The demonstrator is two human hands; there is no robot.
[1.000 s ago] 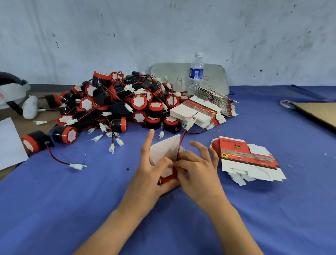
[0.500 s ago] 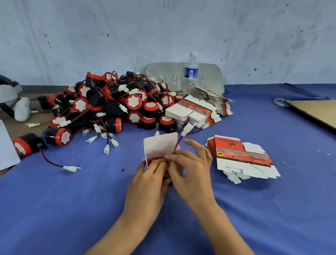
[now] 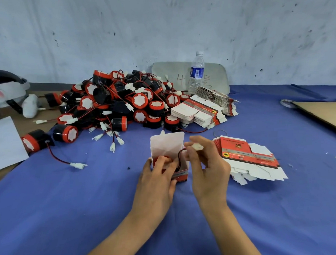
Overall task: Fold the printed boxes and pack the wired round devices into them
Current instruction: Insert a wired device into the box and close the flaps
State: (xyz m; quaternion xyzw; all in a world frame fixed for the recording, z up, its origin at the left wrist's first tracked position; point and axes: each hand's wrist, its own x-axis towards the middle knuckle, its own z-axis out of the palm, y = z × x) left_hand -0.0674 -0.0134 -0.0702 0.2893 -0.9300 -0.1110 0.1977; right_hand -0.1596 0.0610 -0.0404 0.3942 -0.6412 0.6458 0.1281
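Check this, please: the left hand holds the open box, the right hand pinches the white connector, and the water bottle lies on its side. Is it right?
Not fully. The head view shows the water bottle standing upright, not lying. As you say, the left hand holds the open box and the right hand pinches the white connector.

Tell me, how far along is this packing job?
Early, it seems. Done: one box is folded up, a round device sitting inside. In hand: the left hand holds that box while the right hand pinches the wire's white plug, lid open. Left: a big pile of devices and stacks of flat boxes. No closed box is in sight.
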